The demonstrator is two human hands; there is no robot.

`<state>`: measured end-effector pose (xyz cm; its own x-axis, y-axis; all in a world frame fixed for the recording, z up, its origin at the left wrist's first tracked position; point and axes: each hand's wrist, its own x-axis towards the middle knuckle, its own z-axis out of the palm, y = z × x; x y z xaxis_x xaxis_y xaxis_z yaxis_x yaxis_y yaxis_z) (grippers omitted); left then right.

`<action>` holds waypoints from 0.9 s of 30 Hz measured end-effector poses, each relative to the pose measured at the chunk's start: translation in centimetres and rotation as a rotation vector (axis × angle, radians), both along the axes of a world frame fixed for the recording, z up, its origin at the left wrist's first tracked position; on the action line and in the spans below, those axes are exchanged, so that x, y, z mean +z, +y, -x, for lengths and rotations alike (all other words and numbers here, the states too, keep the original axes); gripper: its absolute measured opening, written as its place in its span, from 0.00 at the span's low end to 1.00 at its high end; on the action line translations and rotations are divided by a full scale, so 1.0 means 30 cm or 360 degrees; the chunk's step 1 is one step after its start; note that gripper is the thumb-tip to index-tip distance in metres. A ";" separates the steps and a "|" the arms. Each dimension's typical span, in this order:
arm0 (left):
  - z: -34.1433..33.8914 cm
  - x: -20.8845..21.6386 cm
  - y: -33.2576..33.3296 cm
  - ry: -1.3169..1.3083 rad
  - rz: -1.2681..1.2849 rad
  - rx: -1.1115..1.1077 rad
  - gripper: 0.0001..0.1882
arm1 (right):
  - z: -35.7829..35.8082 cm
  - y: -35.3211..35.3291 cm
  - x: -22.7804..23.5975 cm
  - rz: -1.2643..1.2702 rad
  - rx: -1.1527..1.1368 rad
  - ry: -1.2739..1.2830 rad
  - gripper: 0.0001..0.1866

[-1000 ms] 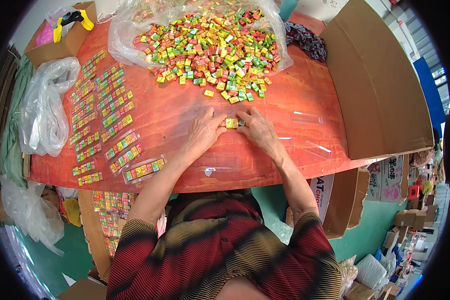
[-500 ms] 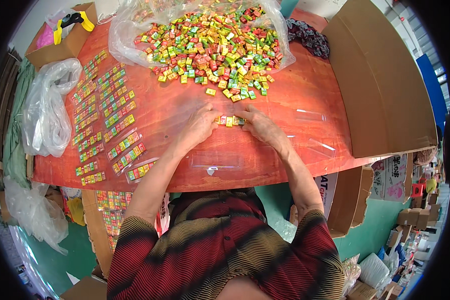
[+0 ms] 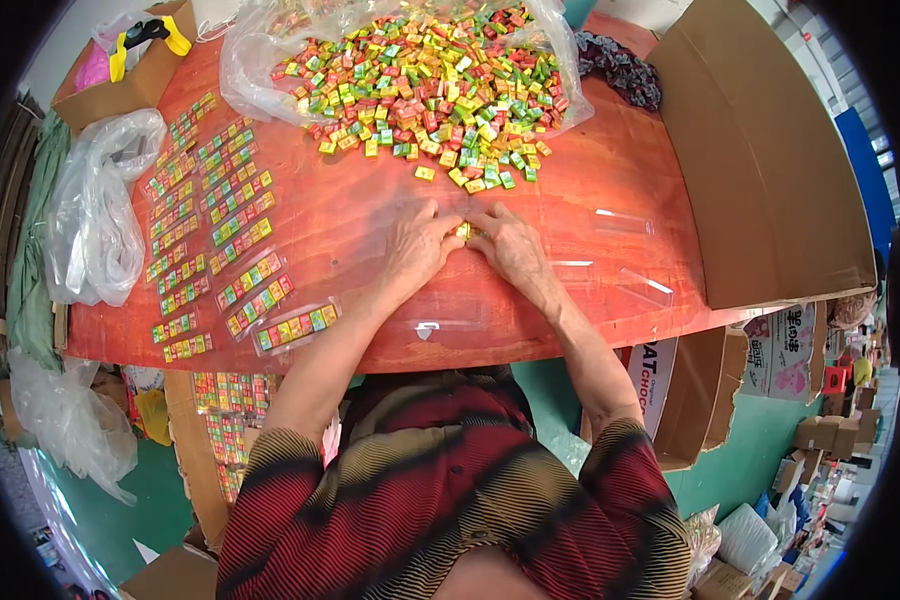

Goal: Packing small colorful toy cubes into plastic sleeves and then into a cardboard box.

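Over the middle of the red table, my left hand and my right hand face each other, fingertips almost meeting. Both are closed on a short row of small boxes; only a yellow bit shows between the fingers, the rest is hidden. A loose yellow box lies just beyond my hands. Farther off spreads a big heap of small red, yellow, green and orange boxes, spilling from a clear plastic bag. An empty clear plastic tray lies close to the table's front edge.
Rows of filled clear packs cover the table's left side, beside a crumpled plastic bag. More clear trays lie at right. A tall cardboard box stands at the right edge, a dark cloth behind. An open carton sits below left.
My hands have drawn closer together, covering most of the row of boxes that showed between them. The view has shifted slightly.
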<state>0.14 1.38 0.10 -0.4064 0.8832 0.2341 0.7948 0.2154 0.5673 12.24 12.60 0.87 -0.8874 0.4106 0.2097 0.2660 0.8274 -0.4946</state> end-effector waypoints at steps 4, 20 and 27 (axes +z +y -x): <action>0.008 0.015 -0.005 0.0026 -0.0059 -0.0031 0.14 | 0.003 -0.011 0.020 -0.0017 -0.0007 0.0017 0.13; -0.222 0.030 -0.371 0.0709 0.0186 0.0016 0.32 | -0.219 -0.343 0.003 -0.0241 0.0061 -0.0112 0.26; -0.255 0.036 -0.398 0.0784 0.0358 0.0003 0.36 | -0.263 -0.403 0.003 -0.0121 0.0154 -0.0394 0.41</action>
<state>7.78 -10.58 1.19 -0.2980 0.9329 0.2023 0.9546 0.2902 0.0675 20.12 0.52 0.95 -0.9498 0.3127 0.0087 0.2888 0.8872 -0.3599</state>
